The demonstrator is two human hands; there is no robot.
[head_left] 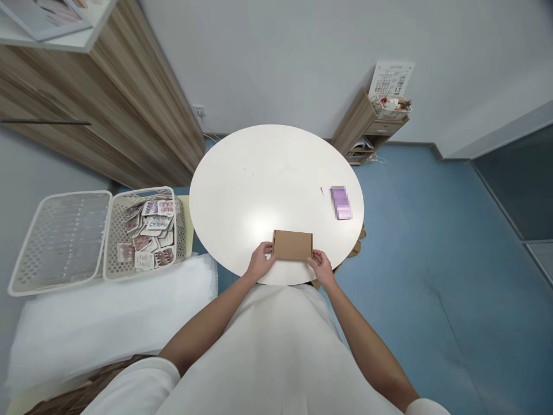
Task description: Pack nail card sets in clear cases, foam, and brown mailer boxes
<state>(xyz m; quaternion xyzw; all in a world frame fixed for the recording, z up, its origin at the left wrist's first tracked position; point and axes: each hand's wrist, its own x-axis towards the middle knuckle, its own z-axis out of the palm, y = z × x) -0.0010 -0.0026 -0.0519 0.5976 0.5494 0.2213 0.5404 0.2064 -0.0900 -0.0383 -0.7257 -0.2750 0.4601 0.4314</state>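
A flat brown cardboard box (292, 245), its lid closed, lies near the front edge of the white oval table (242, 202). My left hand (261, 260) grips the box at its left side, thumb near the lower corner. At the opposite end, my right hand (321, 266) holds the lower right corner. The fingertips are partly hidden behind the box ends. Toward the table's right edge lies a purple stack (341, 203), blurred so its kind is unclear. A small dark object (322, 191) sits just left of that stack.
On the left, a white basket (180, 230) holds many printed packs, and another basket (106, 242) holds clear plastic pieces. White sheeting (129, 311) lies below them. A wooden cabinet (142, 98) stands back left, a small shelf unit (367, 129) back right. Cardboard pieces (356, 249) show beneath the table's right edge.
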